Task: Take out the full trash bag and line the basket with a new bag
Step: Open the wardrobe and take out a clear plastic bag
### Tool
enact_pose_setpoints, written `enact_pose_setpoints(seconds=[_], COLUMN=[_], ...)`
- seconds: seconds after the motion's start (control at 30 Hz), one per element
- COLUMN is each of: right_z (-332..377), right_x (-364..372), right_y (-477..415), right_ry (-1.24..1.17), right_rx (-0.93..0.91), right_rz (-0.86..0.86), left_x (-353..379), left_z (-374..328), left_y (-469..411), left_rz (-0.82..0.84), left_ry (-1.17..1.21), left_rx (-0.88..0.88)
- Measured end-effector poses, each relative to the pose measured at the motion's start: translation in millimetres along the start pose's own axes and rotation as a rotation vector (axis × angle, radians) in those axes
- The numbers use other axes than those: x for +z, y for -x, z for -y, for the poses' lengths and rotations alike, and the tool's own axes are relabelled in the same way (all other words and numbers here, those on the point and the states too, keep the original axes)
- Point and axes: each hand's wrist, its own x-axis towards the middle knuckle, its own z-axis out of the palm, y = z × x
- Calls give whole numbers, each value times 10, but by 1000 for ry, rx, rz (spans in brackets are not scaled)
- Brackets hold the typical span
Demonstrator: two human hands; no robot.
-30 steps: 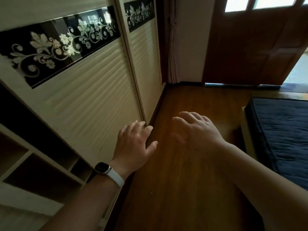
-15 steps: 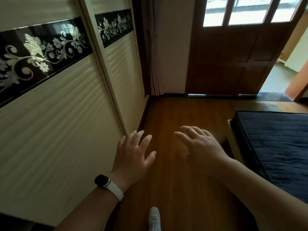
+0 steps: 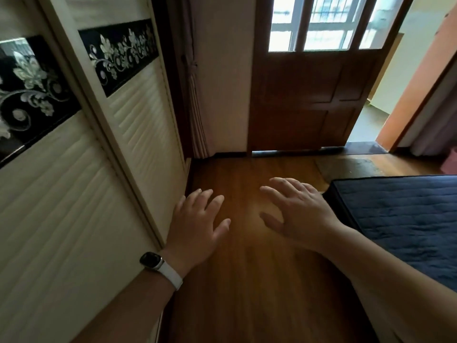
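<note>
A view from a head-worn camera looks forward and down along a strip of wooden floor (image 3: 247, 280) in a dim room. Two bare hands reach out ahead, both empty. The left hand (image 3: 197, 224) has its fingers spread wide, palm down, and a smartwatch (image 3: 152, 260) with a white strap sits on its wrist. The right hand (image 3: 296, 211) is likewise open with fingers spread, holding nothing.

Neither the basket nor any trash bag, full or new, appears anywhere in view, so where they are cannot be told, and nothing can be said of how they look. By that evidence the task seems to be at its very beginning: no bag is in hand and no lining is under way. Everything appears left to do, namely finding the basket, lifting out the full bag and fitting a fresh one.

To the left stands a cream wardrobe (image 3: 74, 194) with ribbed sliding doors and a black band of pale floral scrollwork. To the right lies the corner of a bed with a dark blue quilted mattress (image 3: 400, 224). Straight ahead is a brown wooden door (image 3: 309, 100) with bright glass panes at the top. Beside it on the right is an open doorway (image 3: 371, 120) into a lighter space.
</note>
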Motion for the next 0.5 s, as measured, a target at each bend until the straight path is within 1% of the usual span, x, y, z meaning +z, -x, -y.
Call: enact_pose_setpoints(seconds=[0.1, 0.23, 0.4, 0.5], right_z=[-115, -301, -603, -795], right_x=[32, 188, 521, 712], right_y=[-293, -671, -1229, -1711], right_ry=[7, -27, -83, -109], right_rx=[34, 68, 42, 7], right_rz=[24, 44, 76, 74], left_x=[67, 219, 479, 589], left_z=[147, 295, 425, 541], left_y=[-308, -768, -1359, -1768], left_rz=[-27, -23, -7, 20], left_ry=[3, 14, -13, -54], left_rx=[27, 30, 32, -12])
